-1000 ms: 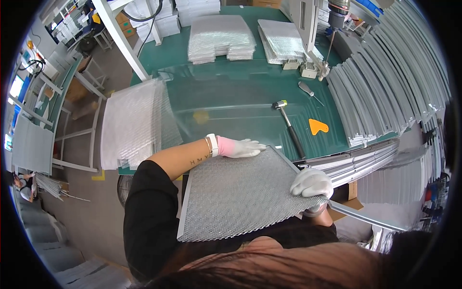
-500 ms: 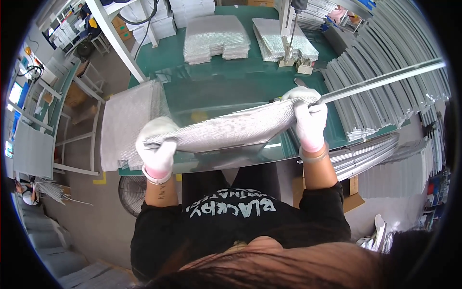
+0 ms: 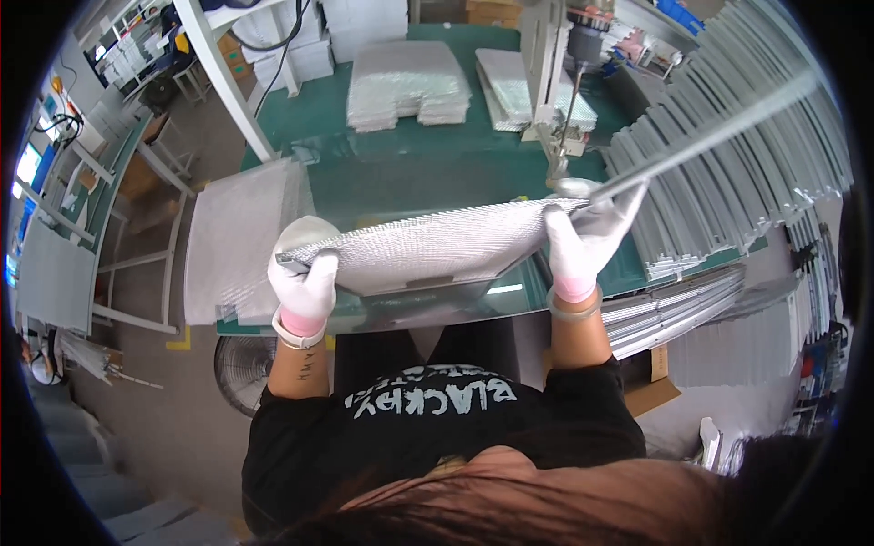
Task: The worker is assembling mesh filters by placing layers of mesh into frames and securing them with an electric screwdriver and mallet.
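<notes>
Mesh panel (image 3: 446,246) part-hides table (image 3: 364,164); strip (image 3: 710,138), perhaps metal, crosses stack (image 3: 719,187).

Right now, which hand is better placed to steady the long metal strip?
Probably the right hand: it is right by the strip's near end, while the left hand holds the mesh panel's opposite end.

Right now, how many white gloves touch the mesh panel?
2. The left hand wears one, at the left end of the mesh panel; the right hand wears the other, at its right end. Both are partly hidden.
</notes>
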A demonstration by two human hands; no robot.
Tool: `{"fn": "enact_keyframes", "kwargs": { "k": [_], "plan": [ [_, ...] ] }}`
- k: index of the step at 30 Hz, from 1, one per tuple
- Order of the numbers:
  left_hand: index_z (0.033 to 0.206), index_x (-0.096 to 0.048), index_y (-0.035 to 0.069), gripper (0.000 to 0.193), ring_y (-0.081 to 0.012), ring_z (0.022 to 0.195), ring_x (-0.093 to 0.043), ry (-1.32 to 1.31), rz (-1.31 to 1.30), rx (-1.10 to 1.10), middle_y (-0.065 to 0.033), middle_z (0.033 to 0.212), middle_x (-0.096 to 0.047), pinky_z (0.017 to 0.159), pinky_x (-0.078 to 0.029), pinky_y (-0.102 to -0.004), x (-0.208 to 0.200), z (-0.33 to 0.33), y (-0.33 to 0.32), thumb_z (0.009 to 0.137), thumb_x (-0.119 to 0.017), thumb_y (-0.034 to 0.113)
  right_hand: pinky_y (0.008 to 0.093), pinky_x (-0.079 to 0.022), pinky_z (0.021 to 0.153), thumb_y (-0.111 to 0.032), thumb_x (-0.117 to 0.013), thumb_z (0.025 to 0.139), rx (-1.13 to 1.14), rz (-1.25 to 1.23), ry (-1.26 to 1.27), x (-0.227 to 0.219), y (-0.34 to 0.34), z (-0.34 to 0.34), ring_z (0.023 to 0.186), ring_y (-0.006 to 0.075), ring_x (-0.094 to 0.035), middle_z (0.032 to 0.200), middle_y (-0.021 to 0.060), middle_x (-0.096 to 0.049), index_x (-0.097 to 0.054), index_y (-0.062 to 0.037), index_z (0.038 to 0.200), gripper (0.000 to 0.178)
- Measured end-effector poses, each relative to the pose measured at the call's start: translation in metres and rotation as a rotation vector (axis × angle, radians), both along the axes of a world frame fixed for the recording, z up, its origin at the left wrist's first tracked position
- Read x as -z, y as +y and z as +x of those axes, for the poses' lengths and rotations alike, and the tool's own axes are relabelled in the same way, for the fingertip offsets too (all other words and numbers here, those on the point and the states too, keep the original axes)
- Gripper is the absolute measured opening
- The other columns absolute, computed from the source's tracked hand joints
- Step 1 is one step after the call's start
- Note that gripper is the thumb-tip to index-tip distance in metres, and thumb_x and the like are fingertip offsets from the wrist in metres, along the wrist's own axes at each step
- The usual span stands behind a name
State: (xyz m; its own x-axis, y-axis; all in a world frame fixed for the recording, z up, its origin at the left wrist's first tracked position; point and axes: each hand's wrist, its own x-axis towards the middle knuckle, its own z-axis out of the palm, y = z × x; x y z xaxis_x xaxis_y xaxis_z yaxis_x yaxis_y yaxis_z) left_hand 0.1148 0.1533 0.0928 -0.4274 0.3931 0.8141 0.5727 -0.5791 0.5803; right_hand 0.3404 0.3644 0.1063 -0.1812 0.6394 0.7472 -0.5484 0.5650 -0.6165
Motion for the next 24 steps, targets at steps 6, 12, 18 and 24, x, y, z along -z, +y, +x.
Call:
{"fn": "enact_keyframes", "kwargs": {
  "k": [6, 12, 18, 24],
  "plan": [
    [0.094, -0.058, -0.001, 0.009, -0.0199, 0.083, -0.059, -0.148, -0.105, 0.030, -0.0106, 0.091, -0.063, 0.077, -0.048, -0.0322, 0.005, -0.012, 0.002, 0.085, -0.059, -0.001, 0.0325, -0.050, 0.071, -0.008, -0.080, 0.075, 0.021, 0.529, -0.587, -0.058, 0.031, 0.029, 0.076, 0.0239, -0.064, 0.088, 0.0122, -0.067, -0.065, -0.0034, 0.126, 0.053],
    [0.097, -0.059, -0.001, 0.012, -0.0177, 0.085, -0.059, -0.101, -0.090, 0.102, -0.0092, 0.093, -0.062, 0.079, -0.047, -0.0309, 0.007, -0.013, 0.001, 0.085, -0.058, -0.002, 0.0350, -0.048, 0.064, -0.003, -0.071, 0.083, -0.167, 0.806, -0.775, -0.115, 0.034, 0.043, 0.067, 0.0260, -0.059, 0.080, 0.0111, -0.063, -0.060, -0.0073, 0.133, 0.052],
    [0.098, -0.061, -0.001, 0.014, -0.0102, 0.081, -0.057, -0.370, -0.113, 0.126, -0.0055, 0.092, -0.062, 0.073, -0.045, -0.0258, 0.008, -0.006, 0.002, 0.084, -0.062, -0.002, 0.0343, -0.049, 0.064, -0.001, -0.073, 0.081, -0.310, 1.030, -0.933, -0.138, 0.033, 0.034, 0.072, 0.0269, -0.062, 0.083, 0.0112, -0.063, -0.061, -0.0048, 0.130, 0.051],
    [0.091, -0.064, 0.000, 0.012, -0.0083, 0.069, -0.057, -0.003, -0.413, 0.095, -0.0028, 0.085, -0.063, 0.063, -0.044, -0.0229, -0.030, -0.016, -0.018, 0.081, -0.064, -0.006, 0.0369, -0.052, 0.069, 0.007, -0.069, 0.074, -0.338, 0.932, -1.118, -0.149, 0.001, 0.014, 0.079, 0.0302, -0.065, 0.090, 0.0139, -0.067, -0.062, -0.0067, 0.127, 0.055]
  ]
}}
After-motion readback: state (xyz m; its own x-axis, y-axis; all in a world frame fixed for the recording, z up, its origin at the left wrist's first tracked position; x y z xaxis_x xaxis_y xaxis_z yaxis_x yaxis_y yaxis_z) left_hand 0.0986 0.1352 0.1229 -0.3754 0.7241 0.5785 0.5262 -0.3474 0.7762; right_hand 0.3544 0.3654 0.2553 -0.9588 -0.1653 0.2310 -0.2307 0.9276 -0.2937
